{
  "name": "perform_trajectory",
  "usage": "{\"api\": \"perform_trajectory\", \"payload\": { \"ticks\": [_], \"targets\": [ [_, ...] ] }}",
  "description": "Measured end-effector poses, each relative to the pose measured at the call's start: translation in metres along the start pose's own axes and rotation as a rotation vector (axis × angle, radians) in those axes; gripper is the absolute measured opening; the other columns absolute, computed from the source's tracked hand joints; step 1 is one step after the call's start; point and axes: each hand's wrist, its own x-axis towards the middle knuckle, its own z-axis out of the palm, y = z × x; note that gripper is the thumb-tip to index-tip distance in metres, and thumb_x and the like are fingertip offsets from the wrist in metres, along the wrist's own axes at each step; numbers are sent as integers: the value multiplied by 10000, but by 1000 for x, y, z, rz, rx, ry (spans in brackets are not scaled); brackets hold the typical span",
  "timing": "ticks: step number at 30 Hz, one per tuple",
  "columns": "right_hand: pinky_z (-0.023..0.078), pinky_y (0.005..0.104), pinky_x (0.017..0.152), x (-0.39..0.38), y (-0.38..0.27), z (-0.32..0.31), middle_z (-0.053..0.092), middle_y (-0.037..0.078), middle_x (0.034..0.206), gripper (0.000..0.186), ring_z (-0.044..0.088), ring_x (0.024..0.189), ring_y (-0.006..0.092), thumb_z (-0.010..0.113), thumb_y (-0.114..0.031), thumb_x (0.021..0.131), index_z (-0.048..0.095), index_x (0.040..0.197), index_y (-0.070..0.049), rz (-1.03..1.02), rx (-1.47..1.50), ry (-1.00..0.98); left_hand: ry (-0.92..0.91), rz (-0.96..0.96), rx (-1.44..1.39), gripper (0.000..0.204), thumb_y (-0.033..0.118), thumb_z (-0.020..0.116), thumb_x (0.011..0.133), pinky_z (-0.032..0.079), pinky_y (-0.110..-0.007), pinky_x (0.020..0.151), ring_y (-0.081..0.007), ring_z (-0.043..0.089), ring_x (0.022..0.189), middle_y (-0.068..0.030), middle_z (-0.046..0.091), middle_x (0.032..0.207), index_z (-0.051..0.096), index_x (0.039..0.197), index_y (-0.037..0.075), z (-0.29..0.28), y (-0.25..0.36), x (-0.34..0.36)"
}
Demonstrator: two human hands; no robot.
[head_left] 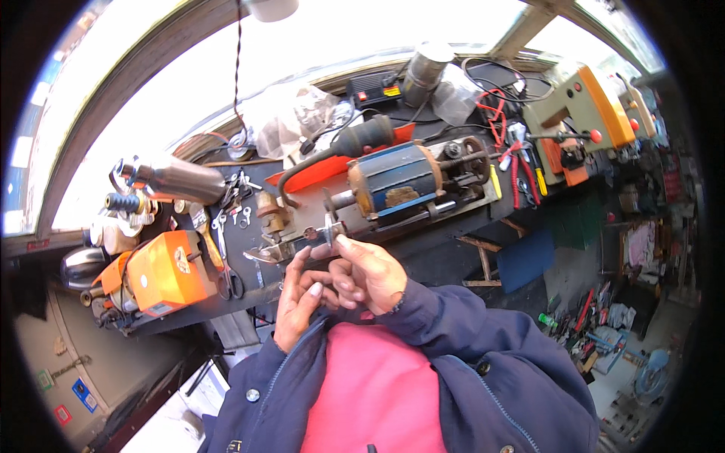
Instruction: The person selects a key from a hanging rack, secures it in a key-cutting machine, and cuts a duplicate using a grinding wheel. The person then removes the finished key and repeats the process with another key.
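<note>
My right hand [371, 273] is closed, thumb and forefinger pinched at a thin grey metal piece [330, 229] that stands upright; its kind is too small to tell. Close beside it is my left hand [300, 300], with its fingers apart and lightly bent and nothing visible in them. Both hands are at the near edge of the bench, in front of a motor-driven key-cutting machine with a blue ribbed motor [396, 180]. A brass-coloured clamp [270, 213] sits left of the machine's spindle.
On the left are an orange machine [168, 273], scissors [231, 282], a brush [205, 235], loose keys [245, 217] and a steel flask [181, 179]. To the right lie red-handled pliers [518, 175] and a beige-and-orange machine [585, 113]. A cord [239, 68] hangs above the bench.
</note>
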Motion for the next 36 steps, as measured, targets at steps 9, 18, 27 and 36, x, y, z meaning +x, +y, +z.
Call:
{"api": "perform_trajectory", "payload": {
  "ticks": [9,18,27,36],
  "targets": [
    [376,253,494,2,-5,0,412,-22,626,394,368,489,78,427,-350,1091,591,1208,-12,96,170,-4,1,2,-150,728,184,508,1038,511,-336,871,-195,662,978,-152,581,1240,68,1614,119,-1,0,13],
    [385,259,523,12,-1,-7,423,-36,669,304,359,499,56,449,-348,1092,596,1126,-84,120,314,-137,34,-56,-214,730,150,522,1012,463,-299,927,-165,589,1043,-107,584,1160,96,1604,129,2,9,28],
    [375,243,548,8,-12,-5,547,16,707,327,423,557,63,468,-306,1089,637,1017,-35,-36,-294,41,179,-68,-353,640,161,560,1000,459,-270,769,-138,575,853,-80,619,1033,238,1547,77,11,13,45],
    [492,361,490,12,-42,21,617,98,654,388,642,534,257,802,-347,840,551,795,-55,-711,-1496,279,-193,65,-671,335,166,446,1054,519,-325,917,-215,638,1036,-113,639,1182,450,1372,61,2,1,62]
  ]
}}
